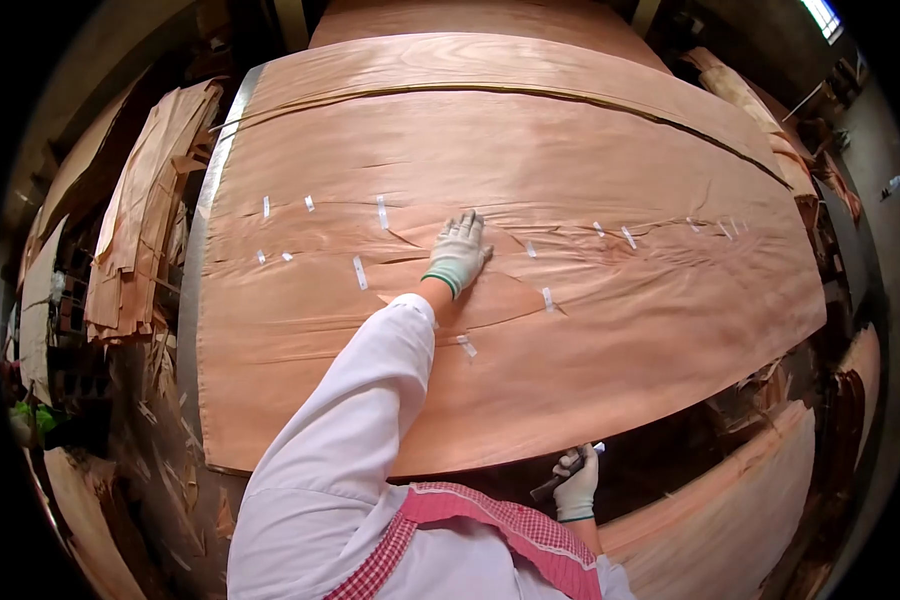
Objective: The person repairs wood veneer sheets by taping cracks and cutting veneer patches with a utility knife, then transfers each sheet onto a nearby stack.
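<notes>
My left hand (458, 252), in a pale glove with a green cuff, lies flat on a large wood veneer sheet (310, 410), fingers spread over a patch between cracks. Short strips of white tape (360, 272) stick to the sheet on both sides of that hand. Below the sheet's near edge, my right hand (575, 482), also gloved, is closed around a dark tool (547, 488). Something small and whitish (599, 448) shows at its fingertips; what it is cannot be made out.
A long dark gap (610, 100) crosses the far part of the sheet. Stacked veneer pieces (150, 210) stand on the left, and more veneer (720, 500) lies at the lower right. Torn scraps (175, 480) litter the lower left.
</notes>
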Tool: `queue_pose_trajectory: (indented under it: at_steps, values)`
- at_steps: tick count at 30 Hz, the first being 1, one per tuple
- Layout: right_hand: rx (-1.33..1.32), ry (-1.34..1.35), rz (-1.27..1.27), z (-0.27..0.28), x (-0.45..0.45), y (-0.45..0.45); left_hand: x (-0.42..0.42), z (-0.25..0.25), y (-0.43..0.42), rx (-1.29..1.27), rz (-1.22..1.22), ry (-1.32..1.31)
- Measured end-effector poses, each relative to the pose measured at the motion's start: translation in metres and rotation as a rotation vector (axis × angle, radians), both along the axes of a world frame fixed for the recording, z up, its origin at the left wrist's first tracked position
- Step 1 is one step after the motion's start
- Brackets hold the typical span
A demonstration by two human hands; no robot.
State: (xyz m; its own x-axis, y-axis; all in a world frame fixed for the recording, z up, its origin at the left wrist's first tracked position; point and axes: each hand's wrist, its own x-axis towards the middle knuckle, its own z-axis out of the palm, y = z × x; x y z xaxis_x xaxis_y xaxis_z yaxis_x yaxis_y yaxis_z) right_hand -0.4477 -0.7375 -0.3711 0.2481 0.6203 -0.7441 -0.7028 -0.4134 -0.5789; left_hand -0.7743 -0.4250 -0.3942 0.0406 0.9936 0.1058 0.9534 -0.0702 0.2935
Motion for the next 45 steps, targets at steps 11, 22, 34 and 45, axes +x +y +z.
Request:
queue_pose_trajectory:
  at_steps: [11, 22, 34, 45]
  values:
    - [-0.066, -0.51, 0.098, -0.002, -0.012, 0.01, -0.009, 0.019, 0.021, -0.133, -0.101, 0.238]
    - [0.073, -0.552, 0.296, 0.041, -0.012, 0.041, -0.034, 0.074, -0.307, -0.188, -0.399, -0.236]
    - [0.393, -0.424, 0.263, 0.13, -0.023, 0.077, -0.136, 0.161, -0.387, -0.001, 0.309, 0.096]
    - [0.497, -1.006, 1.501, 0.08, -0.053, 0.075, -0.157, 0.315, -0.228, 0.56, 0.134, 0.234]
